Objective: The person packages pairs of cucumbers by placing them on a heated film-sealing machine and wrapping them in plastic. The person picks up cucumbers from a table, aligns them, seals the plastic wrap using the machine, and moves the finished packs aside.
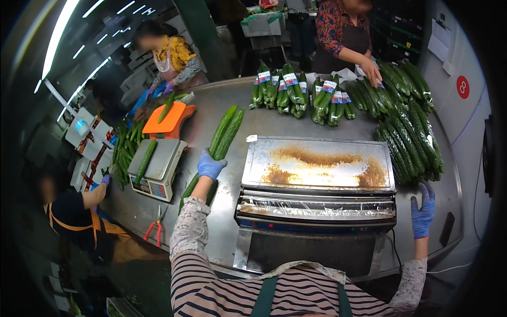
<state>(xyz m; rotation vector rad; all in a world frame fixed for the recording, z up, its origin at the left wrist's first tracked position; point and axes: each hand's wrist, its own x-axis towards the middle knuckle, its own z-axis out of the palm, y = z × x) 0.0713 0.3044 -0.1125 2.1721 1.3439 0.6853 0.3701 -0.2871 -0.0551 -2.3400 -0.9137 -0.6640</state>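
Observation:
In a blue glove, my left hand (211, 165) is closed around a pair of long green cucumbers (226, 132) slanting over the steel table. Below that wrist, more cucumber (189, 193) shows, partly covered by my arm. My right hand (423, 212), also gloved, has its thumb apart from the fingers and holds nothing. Its fingertips are close to a stack of film-wrapped cucumbers (410, 146); whether they touch is unclear. Between my hands stands a film-wrapping machine (317, 164) with a brown-stained metal plate and a film roll (317, 208) along its front.
Labelled cucumber packs (291, 89) line the far edge, where a co-worker's hand (371, 72) touches one. Leftward are a scale (156, 164) bearing one cucumber, an orange-topped scale (168, 121), red-handled scissors (155, 230) and loose cucumbers (128, 144). Two co-workers stand left. A cable (396, 251) hangs at the machine's right.

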